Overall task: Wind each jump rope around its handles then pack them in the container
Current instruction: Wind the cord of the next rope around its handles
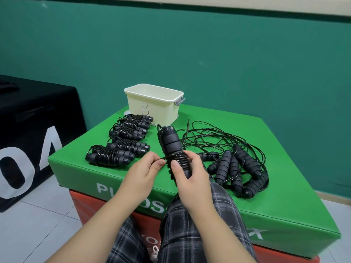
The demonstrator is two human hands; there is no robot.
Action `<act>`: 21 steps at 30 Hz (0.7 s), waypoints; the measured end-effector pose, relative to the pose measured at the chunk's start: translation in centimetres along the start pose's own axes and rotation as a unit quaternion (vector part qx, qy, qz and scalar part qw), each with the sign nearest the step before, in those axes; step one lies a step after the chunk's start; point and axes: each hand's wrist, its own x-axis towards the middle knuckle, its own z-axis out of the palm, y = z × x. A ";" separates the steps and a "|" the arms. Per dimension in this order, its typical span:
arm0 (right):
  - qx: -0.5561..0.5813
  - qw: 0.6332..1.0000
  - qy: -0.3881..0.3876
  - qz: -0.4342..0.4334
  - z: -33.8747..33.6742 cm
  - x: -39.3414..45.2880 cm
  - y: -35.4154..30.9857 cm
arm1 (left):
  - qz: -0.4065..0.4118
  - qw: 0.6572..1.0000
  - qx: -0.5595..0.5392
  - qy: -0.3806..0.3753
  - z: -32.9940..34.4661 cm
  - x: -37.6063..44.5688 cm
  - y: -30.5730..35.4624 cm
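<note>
Green plyo box [266, 196], black box [38, 120], teal wall [209, 54].

Rear wall [209, 54] painted green, pale band [228, 5] along its top. Floor [47, 215] laid in light tiles. Green padded box [247, 196] stacked on red box [87, 207]. Black box [34, 130] with white lettering stands left.

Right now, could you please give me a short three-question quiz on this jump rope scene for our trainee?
1. True or false: the cream container already holds wound ropes.
2. Which hand grips the handles being wound: A left, B right?
3. Fill in: the unwound ropes lie to the ___ of the hands.

Key: 1 false, as far as its inside shows; the wound bundles lie on the green box. 2 B; the right hand grips them while the left hand pinches the cord. 3 right.
</note>
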 end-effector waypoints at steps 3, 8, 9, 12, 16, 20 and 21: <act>0.036 0.999 -0.012 0.004 0.3 0.0 0.5 | -0.018 0.999 -0.048 -0.008 0.5 -0.1 -0.1; 0.106 0.994 -0.029 0.018 0.1 0.4 0.8 | -0.034 0.993 -0.108 -0.028 0.3 0.2 0.1; 0.112 0.993 -0.036 0.022 0.1 0.4 0.7 | -0.029 0.993 -0.106 -0.034 0.2 0.2 0.0; 0.105 0.993 -0.049 0.032 0.2 0.3 0.8 | -0.010 0.997 -0.074 -0.016 -0.1 0.2 -0.2; 0.037 0.998 0.039 -0.023 -0.1 0.5 0.4 | -0.014 0.998 -0.047 0.039 -0.2 0.0 -1.0; -0.022 0.994 0.080 -0.071 -0.3 0.6 0.3 | -0.002 0.999 -0.033 0.035 -0.3 -0.3 -0.7; -0.024 0.995 0.079 -0.063 -0.3 0.7 0.4 | -0.003 0.999 -0.036 0.035 -0.3 -0.4 -0.4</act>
